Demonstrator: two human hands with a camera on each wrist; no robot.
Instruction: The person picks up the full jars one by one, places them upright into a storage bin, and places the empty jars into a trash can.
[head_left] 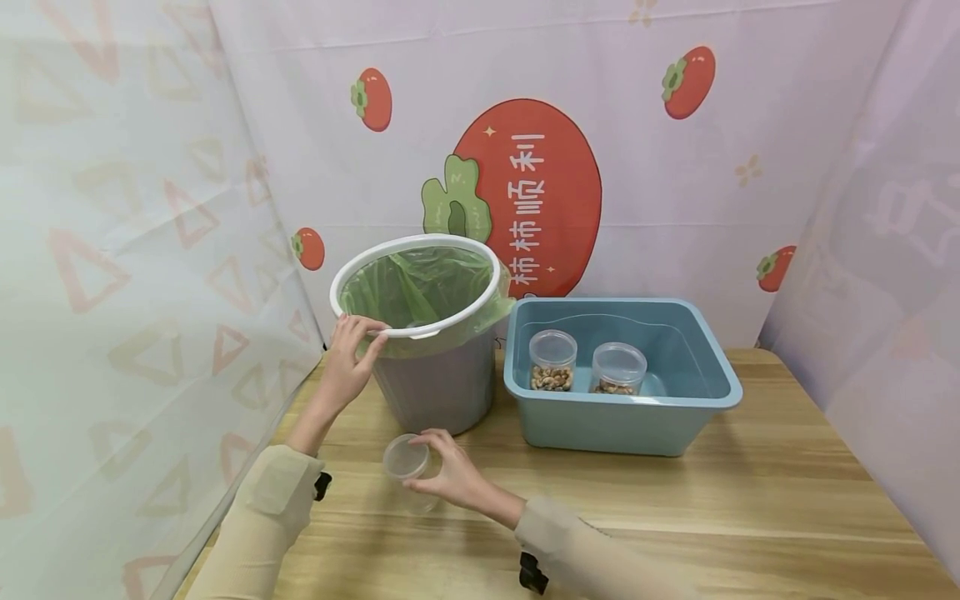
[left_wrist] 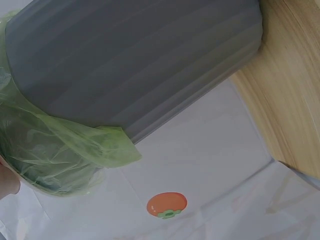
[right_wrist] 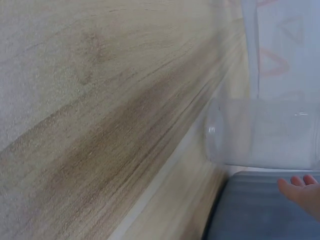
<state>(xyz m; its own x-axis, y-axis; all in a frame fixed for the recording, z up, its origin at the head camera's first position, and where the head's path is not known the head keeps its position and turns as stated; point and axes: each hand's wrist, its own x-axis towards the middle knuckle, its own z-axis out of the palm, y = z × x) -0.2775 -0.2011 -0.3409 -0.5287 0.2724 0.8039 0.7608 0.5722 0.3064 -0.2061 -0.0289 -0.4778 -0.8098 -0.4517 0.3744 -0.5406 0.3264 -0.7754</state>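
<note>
My left hand grips the near left rim of a grey trash bin with a white rim and a green bag liner. In the left wrist view, part of a hand shows at the rim, and the bag hangs over the bin's side. My right hand holds a clear plastic jar near its top, thumb and fingers on either side. The jar looks see-through, with no contents visible. Whether its base touches the table cannot be told.
A blue basin stands right of the bin. Inside it are two clear jars, one and another, with brown nut-like pieces. Wooden tabletop lies beneath, with printed cloth hung behind and at both sides.
</note>
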